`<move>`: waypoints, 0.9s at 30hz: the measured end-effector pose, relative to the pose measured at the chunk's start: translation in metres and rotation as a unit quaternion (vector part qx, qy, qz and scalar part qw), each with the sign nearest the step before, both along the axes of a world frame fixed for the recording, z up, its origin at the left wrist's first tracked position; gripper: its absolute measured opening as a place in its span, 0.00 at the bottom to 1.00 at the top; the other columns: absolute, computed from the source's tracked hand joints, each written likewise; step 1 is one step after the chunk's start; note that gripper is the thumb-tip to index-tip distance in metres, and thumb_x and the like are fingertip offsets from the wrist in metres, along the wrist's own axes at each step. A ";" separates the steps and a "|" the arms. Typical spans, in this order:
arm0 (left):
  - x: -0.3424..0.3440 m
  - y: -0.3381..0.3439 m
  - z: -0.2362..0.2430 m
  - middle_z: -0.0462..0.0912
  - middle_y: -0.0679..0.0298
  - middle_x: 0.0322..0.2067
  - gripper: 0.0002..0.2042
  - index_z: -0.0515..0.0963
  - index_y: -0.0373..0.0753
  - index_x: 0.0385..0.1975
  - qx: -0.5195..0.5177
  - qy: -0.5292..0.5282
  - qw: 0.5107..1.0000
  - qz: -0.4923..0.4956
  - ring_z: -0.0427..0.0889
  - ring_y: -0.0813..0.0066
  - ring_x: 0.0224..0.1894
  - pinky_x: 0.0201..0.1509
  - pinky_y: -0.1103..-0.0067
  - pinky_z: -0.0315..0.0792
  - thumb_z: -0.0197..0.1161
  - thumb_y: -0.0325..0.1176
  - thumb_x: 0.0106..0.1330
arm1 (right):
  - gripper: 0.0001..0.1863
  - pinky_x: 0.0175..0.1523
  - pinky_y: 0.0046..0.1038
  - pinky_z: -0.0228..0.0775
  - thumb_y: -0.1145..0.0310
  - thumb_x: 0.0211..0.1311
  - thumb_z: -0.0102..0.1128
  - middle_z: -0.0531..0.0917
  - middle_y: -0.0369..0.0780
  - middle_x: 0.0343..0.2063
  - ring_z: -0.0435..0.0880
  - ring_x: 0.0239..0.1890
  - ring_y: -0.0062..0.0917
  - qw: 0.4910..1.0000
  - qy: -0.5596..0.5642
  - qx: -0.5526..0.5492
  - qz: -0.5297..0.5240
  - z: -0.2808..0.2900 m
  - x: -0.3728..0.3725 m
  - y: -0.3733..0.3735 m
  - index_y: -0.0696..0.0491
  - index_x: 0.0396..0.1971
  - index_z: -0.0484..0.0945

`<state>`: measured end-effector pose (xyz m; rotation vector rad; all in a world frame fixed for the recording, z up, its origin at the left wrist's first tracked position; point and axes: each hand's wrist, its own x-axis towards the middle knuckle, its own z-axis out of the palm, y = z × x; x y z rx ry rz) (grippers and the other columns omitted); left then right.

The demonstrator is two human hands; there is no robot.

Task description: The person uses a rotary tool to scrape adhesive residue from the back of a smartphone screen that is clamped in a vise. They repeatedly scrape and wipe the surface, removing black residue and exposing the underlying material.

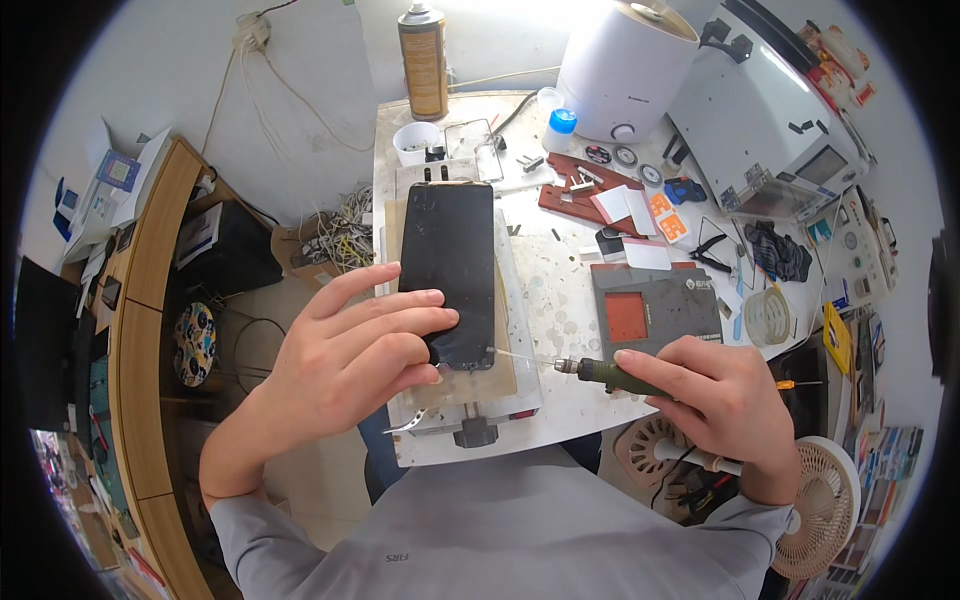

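Observation:
A black phone screen (452, 235) lies lengthwise on a flat, clamp-like work stand (517, 345) at the table's front left. Across its lower left part rests my left hand (345, 350), fingers stretched out and apart, with fingertips on the dark surface. In my right hand (715, 395) is a slim, pen-like power tool (615, 377) with a green body and a metal chuck. A thin shaft runs from the chuck leftward to the screen's lower right edge. Whether its tip touches the edge is too small to tell.
On the white table (560, 330) are a grey-and-red pad (665, 310), black pliers (710, 255) and a blue-capped bottle (561, 128). A spray can (424, 60), a white humidifier-like device (625, 75) and a boxy machine (765, 105) stand behind. A fan (815, 505) is at lower right.

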<state>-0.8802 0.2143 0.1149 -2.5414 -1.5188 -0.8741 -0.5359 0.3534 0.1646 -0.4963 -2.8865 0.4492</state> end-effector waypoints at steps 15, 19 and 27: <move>0.009 0.013 0.012 0.91 0.65 0.43 0.11 0.82 0.38 0.35 0.060 0.004 0.998 0.006 0.87 0.60 0.49 0.58 0.63 0.77 0.76 0.35 0.60 | 0.33 0.30 0.29 0.75 0.77 0.52 0.77 0.87 0.40 0.35 0.85 0.26 0.30 0.999 0.035 -0.014 -0.014 0.003 0.002 0.002 0.48 0.62 0.85; 0.019 0.021 0.016 0.90 0.65 0.39 0.11 0.83 0.38 0.35 0.112 -0.031 0.993 -0.003 0.88 0.62 0.47 0.50 0.68 0.80 0.78 0.33 0.57 | 0.34 0.29 0.29 0.75 0.77 0.51 0.77 0.87 0.39 0.35 0.85 0.26 0.30 0.999 0.035 -0.006 -0.004 0.007 0.000 0.003 0.48 0.62 0.84; 0.022 0.028 0.014 0.89 0.66 0.34 0.09 0.84 0.39 0.33 0.176 0.040 0.983 -0.009 0.90 0.64 0.42 0.45 0.71 0.82 0.78 0.32 0.59 | 0.32 0.30 0.31 0.76 0.74 0.56 0.75 0.82 0.35 0.32 0.82 0.26 0.28 0.998 0.061 -0.031 -0.002 0.004 -0.010 0.002 0.45 0.65 0.84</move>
